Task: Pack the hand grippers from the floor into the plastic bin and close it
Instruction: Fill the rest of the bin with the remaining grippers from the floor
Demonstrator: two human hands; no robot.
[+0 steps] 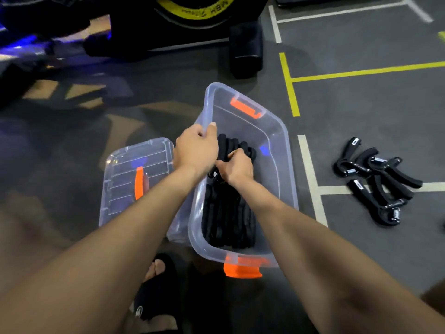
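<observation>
Your left hand (195,146) grips the plastic bin (277,150) rim; your right hand (237,168) clutches hand grippers (228,213) inside (more grippers (378,182) lie on the floor (361,116)).

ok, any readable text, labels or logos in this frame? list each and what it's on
"MBH", upside down, then a blurred unreadable word: on the yellow ring of the black machine at top.
White labels on the loose hand grippers on the floor: too small to read.
White logo on the black slipper: unreadable.
</observation>
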